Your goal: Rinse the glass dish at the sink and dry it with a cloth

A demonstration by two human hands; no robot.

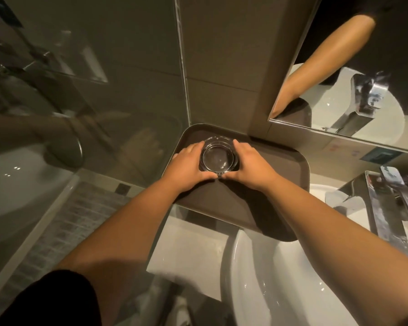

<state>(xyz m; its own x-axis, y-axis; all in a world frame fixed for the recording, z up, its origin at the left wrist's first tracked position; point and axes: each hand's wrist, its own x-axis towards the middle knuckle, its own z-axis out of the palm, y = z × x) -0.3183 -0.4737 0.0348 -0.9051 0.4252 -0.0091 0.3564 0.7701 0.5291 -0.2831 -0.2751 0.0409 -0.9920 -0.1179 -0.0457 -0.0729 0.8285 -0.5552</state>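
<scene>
A round clear glass dish (pixel 219 156) sits on a dark brown tray (pixel 264 208) in the corner of the counter. My left hand (pixel 186 165) wraps its left side and my right hand (pixel 252 164) wraps its right side, thumbs meeting at its near edge. The white sink basin (pixel 280 278) lies below and to the right of the tray. A white folded cloth (pixel 189 252) lies flat on the counter just in front of the tray, left of the basin.
A chrome faucet (pixel 386 203) stands at the right of the basin. A mirror (pixel 353 78) hangs on the wall behind it. A glass shower partition (pixel 80 90) closes off the left side, with tiled floor below.
</scene>
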